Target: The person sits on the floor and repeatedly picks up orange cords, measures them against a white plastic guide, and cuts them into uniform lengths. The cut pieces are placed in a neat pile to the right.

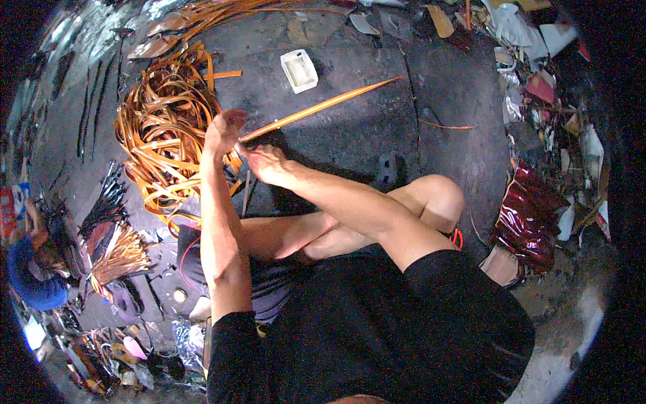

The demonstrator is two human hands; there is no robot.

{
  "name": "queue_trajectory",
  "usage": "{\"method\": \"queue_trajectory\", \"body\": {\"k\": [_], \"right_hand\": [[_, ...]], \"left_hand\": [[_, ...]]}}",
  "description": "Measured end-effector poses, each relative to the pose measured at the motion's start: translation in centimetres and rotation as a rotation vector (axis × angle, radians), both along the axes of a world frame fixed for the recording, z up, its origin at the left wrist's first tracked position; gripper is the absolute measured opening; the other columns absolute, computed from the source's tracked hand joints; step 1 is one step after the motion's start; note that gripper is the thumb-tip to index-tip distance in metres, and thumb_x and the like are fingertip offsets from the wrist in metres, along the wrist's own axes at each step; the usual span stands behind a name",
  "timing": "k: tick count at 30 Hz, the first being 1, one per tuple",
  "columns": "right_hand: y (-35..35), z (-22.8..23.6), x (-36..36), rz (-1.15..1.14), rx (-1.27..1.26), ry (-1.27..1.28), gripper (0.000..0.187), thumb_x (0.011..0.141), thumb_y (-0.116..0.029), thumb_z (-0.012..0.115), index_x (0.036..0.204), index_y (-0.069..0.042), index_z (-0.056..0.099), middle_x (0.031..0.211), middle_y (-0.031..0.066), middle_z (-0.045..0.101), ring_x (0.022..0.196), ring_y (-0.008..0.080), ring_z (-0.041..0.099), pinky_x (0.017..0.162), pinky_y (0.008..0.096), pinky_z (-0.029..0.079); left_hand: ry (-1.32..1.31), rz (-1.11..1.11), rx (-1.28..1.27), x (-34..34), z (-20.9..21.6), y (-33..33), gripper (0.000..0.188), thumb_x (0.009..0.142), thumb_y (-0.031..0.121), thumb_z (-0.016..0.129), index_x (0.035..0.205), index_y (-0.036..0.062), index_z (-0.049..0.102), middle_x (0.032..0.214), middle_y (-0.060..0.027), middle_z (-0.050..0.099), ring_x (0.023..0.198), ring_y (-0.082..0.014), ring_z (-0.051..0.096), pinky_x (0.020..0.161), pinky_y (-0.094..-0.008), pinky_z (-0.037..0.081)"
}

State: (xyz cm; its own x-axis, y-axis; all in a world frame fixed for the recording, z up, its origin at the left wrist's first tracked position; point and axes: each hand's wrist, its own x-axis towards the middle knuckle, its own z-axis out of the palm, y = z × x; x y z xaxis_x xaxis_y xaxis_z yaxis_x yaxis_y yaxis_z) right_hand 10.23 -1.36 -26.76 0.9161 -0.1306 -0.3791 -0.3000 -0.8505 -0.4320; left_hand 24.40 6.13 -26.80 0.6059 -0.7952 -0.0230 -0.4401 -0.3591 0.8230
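A narrow bundle of orange strips (323,108) slants over the dark floor, and its near end meets my fingers. My right hand (268,163) is closed at that end, its fingertips pinched together. Just left of it and a little farther away is my left hand (225,132), raised beside the pile, its fingers smeared by motion. Whether it grips anything cannot be made out. A big tangled pile of shiny orange and brown strips (165,128) lies directly left of my hands. Below the hands a thin greyish strip (247,194) hangs down; its upper end is hidden.
A small white tray (299,71) sits beyond my hands. Long brown strips (222,15) lie along the far edge. Scraps and dark red glossy sheets (528,215) are heaped at right. Cut strip bundles (121,256) lie at left, near a person in blue (33,276).
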Motion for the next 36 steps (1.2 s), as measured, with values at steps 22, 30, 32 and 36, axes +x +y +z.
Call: {"method": "queue_trajectory", "body": {"k": [22,30,32,36], "right_hand": [[-22.2,5.5,-45.8,-1.582,-0.442,-0.666,0.035,0.092,-0.019,0.055,0.125,-0.007,0.054,0.072,0.0111,0.064,0.060,0.0245,0.061,0.063,0.0346,0.050],[-19.1,-0.8,-48.6,-1.273,-0.514,-0.829,0.048,0.083,-0.006,0.062,0.129,-0.006,0.049,0.091,0.0146,0.056,0.086,0.0314,0.056,0.078,0.0415,0.046],[-18.5,0.4,-46.2,-1.189,-0.501,-0.842,0.053,0.083,-0.010,0.065,0.132,-0.005,0.046,0.102,0.0167,0.054,0.096,0.0322,0.053,0.086,0.0419,0.044],[-18.5,0.4,-45.3,-1.191,-0.450,-0.829,0.061,0.084,-0.014,0.066,0.137,-0.004,0.039,0.117,0.0206,0.049,0.109,0.0360,0.048,0.095,0.0441,0.040]], "left_hand": [[-0.463,-0.172,0.272,-4.3,-2.3,-3.7,0.018,0.078,0.020,0.062,0.089,0.0067,0.058,0.083,-0.0183,0.062,0.078,-0.0401,0.059,0.068,-0.0452,0.047],[0.448,-0.612,0.101,-5.6,5.0,-7.4,0.014,0.088,0.020,0.060,0.089,0.0061,0.056,0.079,0.0005,0.052,0.067,-0.0118,0.047,0.060,-0.0263,0.040],[0.265,-0.436,0.290,-12.3,15.5,-13.3,0.023,0.090,0.028,0.056,0.095,0.0054,0.057,0.079,0.0027,0.051,0.066,-0.0086,0.044,0.058,-0.0244,0.037],[-0.170,-0.598,0.031,-19.6,26.0,-26.4,0.045,0.090,0.037,0.052,0.117,0.0021,0.058,0.097,-0.0028,0.059,0.087,-0.0115,0.053,0.076,-0.0249,0.041]]}}
